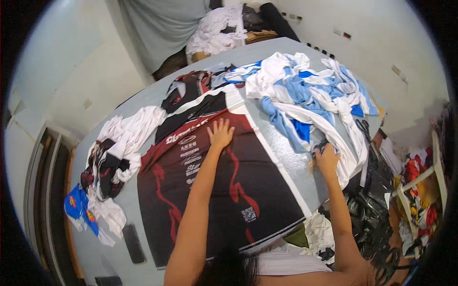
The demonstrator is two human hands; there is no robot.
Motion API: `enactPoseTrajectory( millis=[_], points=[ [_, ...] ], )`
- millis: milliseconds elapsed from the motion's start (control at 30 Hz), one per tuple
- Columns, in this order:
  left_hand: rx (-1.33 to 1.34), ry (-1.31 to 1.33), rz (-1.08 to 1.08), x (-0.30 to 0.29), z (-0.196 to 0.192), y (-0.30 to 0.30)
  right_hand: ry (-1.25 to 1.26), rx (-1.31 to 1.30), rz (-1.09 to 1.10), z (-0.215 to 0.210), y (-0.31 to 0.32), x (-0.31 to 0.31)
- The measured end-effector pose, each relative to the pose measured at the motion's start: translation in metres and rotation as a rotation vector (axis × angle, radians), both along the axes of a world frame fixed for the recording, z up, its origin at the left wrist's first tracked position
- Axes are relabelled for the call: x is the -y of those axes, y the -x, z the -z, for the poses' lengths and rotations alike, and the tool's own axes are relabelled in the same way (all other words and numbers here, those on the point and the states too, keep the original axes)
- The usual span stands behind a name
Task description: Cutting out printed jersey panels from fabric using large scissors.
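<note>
The left hand (221,134) lies flat with fingers spread, holding nothing, on the black and red printed fabric panel (214,190) that is spread over the grey desk (286,162). The right hand (327,157) is closed around a small dark object at the edge of the blue and white fabric pile (310,95). A dark phone (133,244) lies near the panel's left side.

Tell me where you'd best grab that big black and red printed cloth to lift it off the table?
Probably the black and red cloth at its far right corner, reaching from the right side. It lies flat, and that white-bordered edge sits on bare table, free of the heaps. The left hand presses its far end.
</note>
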State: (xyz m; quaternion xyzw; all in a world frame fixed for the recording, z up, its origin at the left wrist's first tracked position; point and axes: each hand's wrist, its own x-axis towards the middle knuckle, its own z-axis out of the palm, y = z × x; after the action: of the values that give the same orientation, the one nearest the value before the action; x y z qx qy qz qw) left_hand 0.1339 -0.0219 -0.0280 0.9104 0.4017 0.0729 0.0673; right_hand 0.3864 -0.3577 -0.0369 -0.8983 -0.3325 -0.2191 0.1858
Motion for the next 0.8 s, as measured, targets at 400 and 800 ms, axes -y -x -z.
enactPoseTrajectory(
  millis=[400, 800],
  points=[
    [0.133, -0.466, 0.052, -0.002, -0.009, 0.012, 0.355, -0.476, -0.089, -0.048, 0.043, 0.115],
    [0.306, 0.179, 0.567, 0.303, -0.011, 0.02, -0.325, -1.728, -0.193, -0.05, 0.103, 0.257]
  ],
)
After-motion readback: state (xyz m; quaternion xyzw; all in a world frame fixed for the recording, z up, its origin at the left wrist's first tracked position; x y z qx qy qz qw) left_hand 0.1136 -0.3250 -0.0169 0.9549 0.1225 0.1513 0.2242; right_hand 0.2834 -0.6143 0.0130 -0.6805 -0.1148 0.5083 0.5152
